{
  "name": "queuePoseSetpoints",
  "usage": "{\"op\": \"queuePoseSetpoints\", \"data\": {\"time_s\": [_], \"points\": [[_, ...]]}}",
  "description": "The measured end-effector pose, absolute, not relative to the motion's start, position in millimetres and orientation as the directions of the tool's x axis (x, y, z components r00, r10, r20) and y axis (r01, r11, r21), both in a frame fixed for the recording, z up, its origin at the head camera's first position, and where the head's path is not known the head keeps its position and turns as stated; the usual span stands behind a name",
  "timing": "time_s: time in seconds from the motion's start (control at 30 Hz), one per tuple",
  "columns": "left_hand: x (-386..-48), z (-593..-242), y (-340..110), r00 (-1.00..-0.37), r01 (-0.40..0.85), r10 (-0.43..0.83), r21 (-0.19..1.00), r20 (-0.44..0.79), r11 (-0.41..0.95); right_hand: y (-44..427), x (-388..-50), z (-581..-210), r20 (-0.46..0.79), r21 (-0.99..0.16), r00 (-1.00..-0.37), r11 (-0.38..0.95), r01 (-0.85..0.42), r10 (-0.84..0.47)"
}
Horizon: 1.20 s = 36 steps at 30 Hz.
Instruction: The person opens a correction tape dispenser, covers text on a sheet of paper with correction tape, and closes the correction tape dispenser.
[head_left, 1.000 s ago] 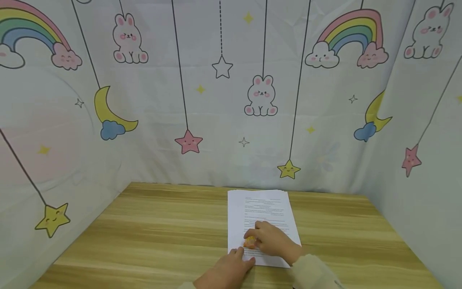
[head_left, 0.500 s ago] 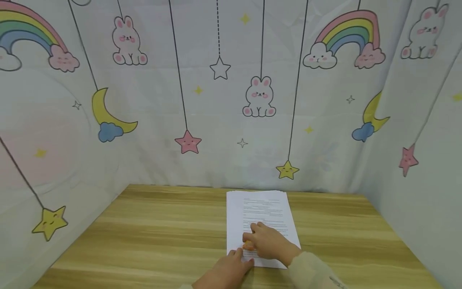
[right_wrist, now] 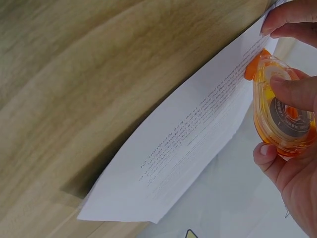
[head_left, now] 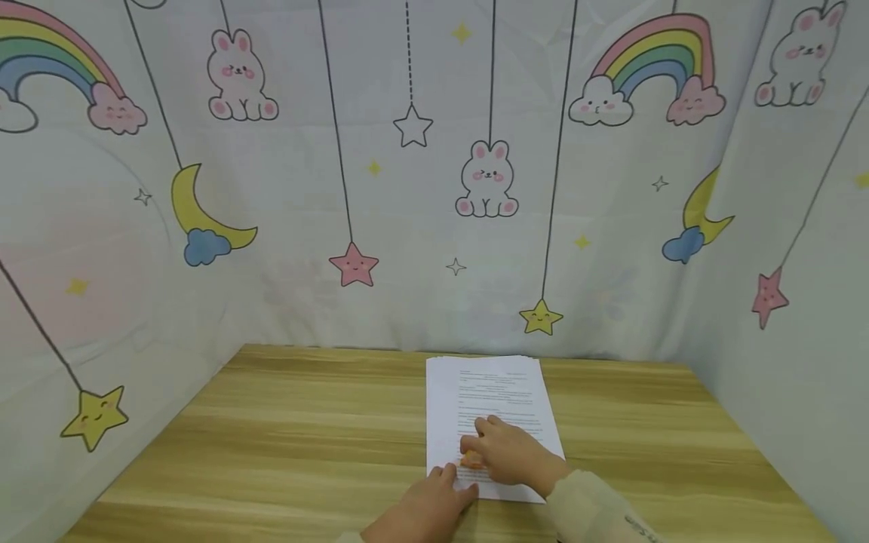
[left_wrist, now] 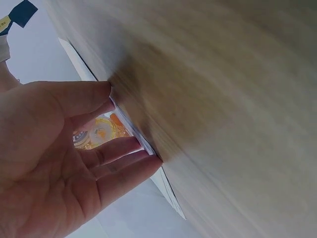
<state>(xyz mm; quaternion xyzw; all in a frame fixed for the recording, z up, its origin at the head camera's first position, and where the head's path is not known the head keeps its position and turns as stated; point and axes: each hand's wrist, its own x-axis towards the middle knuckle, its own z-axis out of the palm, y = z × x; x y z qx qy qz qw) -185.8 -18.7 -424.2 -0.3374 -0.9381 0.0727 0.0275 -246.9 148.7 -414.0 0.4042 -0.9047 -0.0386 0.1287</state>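
Observation:
My right hand (head_left: 511,454) holds an orange see-through correction tape (right_wrist: 290,119) over the printed text, its orange tip down at the sheet. In the right wrist view the thumb lies across its side and a reel shows inside. The correction tape (left_wrist: 101,131) is partly visible behind the fingers in the left wrist view. A stack of printed paper (head_left: 444,385) lies under both hands. My left hand (head_left: 428,504) rests its extended fingertips and thumb on the stack's near edge, just left of the correction tape.
The stack lies on a wood-grain table (head_left: 305,430), right of its middle and reaching its back edge. A pale curtain (head_left: 421,204) printed with rabbits, stars and rainbows stands behind the table and along both sides.
My right hand has shifted very slightly to the right across the page with the correction tape. My left hand stays at the paper's near edge. The head view has moved a little.

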Motion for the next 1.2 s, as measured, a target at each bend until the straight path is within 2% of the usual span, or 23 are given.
{"op": "queuePoseSetpoints", "data": {"time_s": [0.23,0.43,1.0,1.2], "points": [[-188,-425,-17,-0.787,0.615,0.615,-0.125,-0.036,0.779,153,-247,-415,0.216,0.160,-0.635,0.669,-0.726,-0.741],[-188,-425,-18,-0.773,0.627,0.634,-0.152,0.002,0.764,157,-248,-416,0.230,0.184,-0.616,0.655,-0.733,-0.754],[-187,-424,-17,-0.789,0.612,0.614,-0.137,-0.028,0.779,173,-246,-414,0.184,0.150,-0.659,0.683,-0.714,-0.729],[-187,-423,-17,-0.790,0.611,0.612,-0.131,-0.036,0.781,180,-245,-413,0.192,0.148,-0.651,0.678,-0.720,-0.734]]}}
